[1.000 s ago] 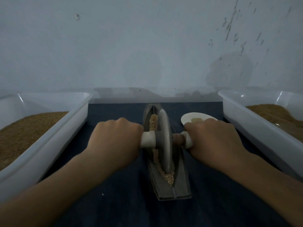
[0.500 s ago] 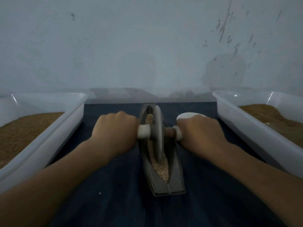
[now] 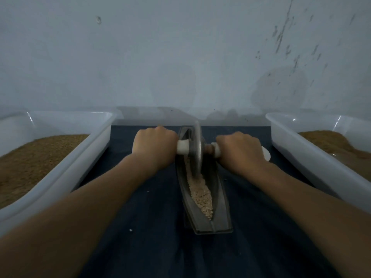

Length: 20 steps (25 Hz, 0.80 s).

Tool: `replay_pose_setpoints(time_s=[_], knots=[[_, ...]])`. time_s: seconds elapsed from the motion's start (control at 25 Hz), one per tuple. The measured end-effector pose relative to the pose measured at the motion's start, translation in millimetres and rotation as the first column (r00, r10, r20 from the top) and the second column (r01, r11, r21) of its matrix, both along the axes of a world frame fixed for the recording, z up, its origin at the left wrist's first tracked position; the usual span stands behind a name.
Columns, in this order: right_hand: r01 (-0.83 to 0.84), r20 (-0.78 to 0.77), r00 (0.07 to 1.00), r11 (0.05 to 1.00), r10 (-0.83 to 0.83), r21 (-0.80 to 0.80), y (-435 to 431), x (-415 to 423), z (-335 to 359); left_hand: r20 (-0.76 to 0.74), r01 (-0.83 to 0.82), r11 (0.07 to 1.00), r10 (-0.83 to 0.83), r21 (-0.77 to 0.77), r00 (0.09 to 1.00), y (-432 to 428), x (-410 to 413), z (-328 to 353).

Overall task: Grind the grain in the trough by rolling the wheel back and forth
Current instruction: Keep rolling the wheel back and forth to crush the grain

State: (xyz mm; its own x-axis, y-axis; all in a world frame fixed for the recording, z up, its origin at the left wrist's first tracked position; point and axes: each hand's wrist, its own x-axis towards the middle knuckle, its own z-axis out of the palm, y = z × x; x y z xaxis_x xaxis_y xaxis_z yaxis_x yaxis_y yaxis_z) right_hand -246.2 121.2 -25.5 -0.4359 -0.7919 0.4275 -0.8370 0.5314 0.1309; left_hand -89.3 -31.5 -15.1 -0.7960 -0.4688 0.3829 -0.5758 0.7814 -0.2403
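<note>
The trough lies lengthwise away from the person, so the wheel can run along its groove. The wheel stands upright in the trough's far half, and the grain lies heaped in its near half. An axle through the wheel probably lets both sides press evenly. Left of the trough, the left hand curls tightly round one axle end. Right of it, the right hand grips the other.

Left tub and right tub block both side edges of the dark cloth. Trough with upright wheel splits the middle; bare cloth lanes either side, near edge open.
</note>
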Motion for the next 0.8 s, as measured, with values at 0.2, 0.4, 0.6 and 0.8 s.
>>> replay_pose_setpoints(time_s=[0.2, 0.4, 0.6, 0.8], knots=[[-0.121, -0.332, 0.939, 0.99, 0.09, -0.075, 62.0, 25.9, -12.8, -0.129, 0.16, 0.967, -0.188, -0.195, 0.974, 32.4, 56.3, -13.3], [0.011, -0.035, 0.999, 1.0, -0.012, -0.018, 4.5, 4.8, -6.4, -0.079, 0.008, 0.993, -0.017, -0.117, 0.997, 5.5, 6.1, -11.9], [-0.015, -0.053, 0.998, 1.0, 0.015, 0.006, 1.3, -1.6, -2.6, -0.041, 0.016, 0.999, -0.019, -0.05, 0.999, 4.9, 9.1, -8.0], [-0.142, -0.388, 0.916, 0.986, 0.099, -0.084, 55.7, 22.4, -11.8, -0.162, 0.185, 0.959, -0.222, -0.214, 0.962, 30.3, 59.0, -16.6]])
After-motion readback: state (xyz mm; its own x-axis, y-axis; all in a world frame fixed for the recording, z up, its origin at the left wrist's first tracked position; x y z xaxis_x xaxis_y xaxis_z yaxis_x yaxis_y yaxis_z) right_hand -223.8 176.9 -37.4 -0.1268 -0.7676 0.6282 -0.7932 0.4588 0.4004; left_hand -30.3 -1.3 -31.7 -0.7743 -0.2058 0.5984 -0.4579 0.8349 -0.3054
